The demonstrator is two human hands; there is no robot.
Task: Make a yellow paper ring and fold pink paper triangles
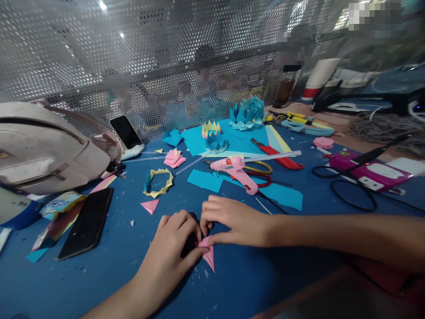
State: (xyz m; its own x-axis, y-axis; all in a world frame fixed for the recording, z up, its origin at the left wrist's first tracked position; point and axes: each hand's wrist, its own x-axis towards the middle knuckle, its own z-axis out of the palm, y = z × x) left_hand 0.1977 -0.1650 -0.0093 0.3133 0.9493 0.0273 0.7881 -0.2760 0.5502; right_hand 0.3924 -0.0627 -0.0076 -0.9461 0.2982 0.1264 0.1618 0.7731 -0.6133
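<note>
Between my two hands, low over the blue tabletop, is a folded piece of pink paper (209,258) with a pointed end toward me. My left hand (175,241) pinches it from the left, thumb on top. From the right, my right hand (232,219) grips it with the thumb, and its other fingers curl down to the table. A pink paper triangle (150,206) lies beyond my left hand, near a yellow and blue folded-paper ring (159,182). A pink hot glue gun (234,170) rests past my right hand, over scissors (262,168).
A dark phone (88,226) and a pale backpack (49,146) are at left. Blue paper pieces (206,179), a stack of pink paper (174,158) and blue folded-paper flowers (247,113) lie ahead. A purple power strip (368,170) with a black cord is at right, before a perforated metal screen (172,57).
</note>
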